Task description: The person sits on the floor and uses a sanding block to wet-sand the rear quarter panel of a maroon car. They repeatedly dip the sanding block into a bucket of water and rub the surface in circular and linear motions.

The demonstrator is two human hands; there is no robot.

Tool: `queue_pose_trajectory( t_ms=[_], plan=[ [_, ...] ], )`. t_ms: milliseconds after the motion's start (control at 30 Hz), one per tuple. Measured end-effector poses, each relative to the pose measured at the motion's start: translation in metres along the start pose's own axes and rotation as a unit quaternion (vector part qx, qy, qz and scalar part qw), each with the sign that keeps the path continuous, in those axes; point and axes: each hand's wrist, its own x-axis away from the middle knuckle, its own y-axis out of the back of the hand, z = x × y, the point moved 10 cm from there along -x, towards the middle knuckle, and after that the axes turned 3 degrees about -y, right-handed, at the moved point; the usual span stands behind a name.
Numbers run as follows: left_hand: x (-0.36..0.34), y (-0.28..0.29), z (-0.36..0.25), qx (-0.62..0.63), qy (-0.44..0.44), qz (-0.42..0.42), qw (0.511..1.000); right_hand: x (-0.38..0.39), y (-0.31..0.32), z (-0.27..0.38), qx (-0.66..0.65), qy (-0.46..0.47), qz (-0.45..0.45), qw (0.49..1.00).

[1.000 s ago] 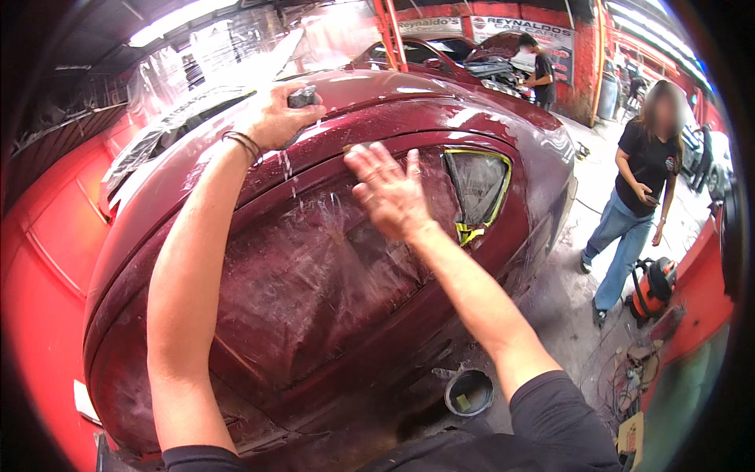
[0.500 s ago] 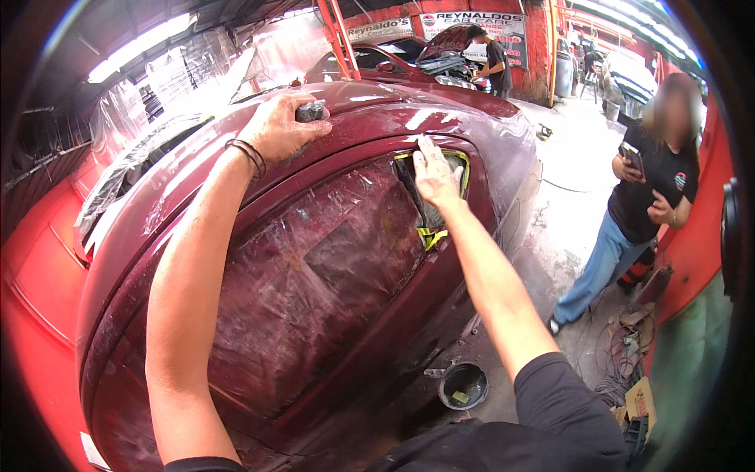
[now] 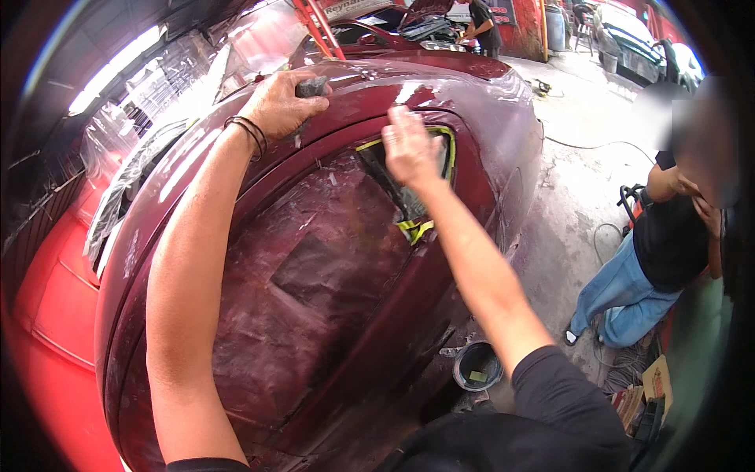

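My left hand (image 3: 279, 106) grips a dark grey sponge-like pad (image 3: 313, 87) on the maroon car's roof (image 3: 362, 86). My right hand (image 3: 410, 149) lies with fingers extended over the top of the small rear side window (image 3: 436, 165), which is edged with yellow tape; whether its fingertips touch the car is unclear. Crinkled, maroon-dusted masking sheet (image 3: 314, 259) covers the side window area below my hands. A dark bucket (image 3: 477, 366) with a small green item inside stands on the floor beside the car.
A person (image 3: 653, 244) in jeans stands close at the right beside a hose (image 3: 598, 145) and cardboard (image 3: 657, 385). Another person (image 3: 484, 35) works at an open-bonnet car (image 3: 425, 23) behind. A red vehicle (image 3: 51, 299) is at the left; a wrapped sheet (image 3: 130, 208) lies along the windscreen.
My right hand has moved rightward and up from the sheeted window to the small window. The person at the right has come nearer and raised their hands. The view has shifted.
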Motion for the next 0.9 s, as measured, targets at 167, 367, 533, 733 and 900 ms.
queue_pose_trajectory(
  t_ms=[167,367,533,733,900],
  plan=[
    [-0.022,-0.038,0.025,0.060,0.061,0.071,0.994,0.049,-0.007,0.111,-0.049,0.176,0.043,0.982],
    [-0.089,-0.077,-0.039,0.080,-0.064,0.032,0.994,-0.042,0.010,-0.116,-0.039,0.040,-0.052,0.997],
    [-0.053,-0.087,0.049,-0.009,0.021,0.047,0.999,0.033,-0.034,0.059,-0.043,0.186,0.102,0.976],
    [-0.075,-0.083,0.007,0.040,-0.008,-0.027,0.999,-0.034,-0.010,-0.146,-0.029,-0.118,0.097,0.988],
    [-0.045,-0.075,0.040,0.032,0.045,-0.096,0.994,0.019,-0.020,0.019,-0.067,0.130,0.091,0.985]
  ],
)
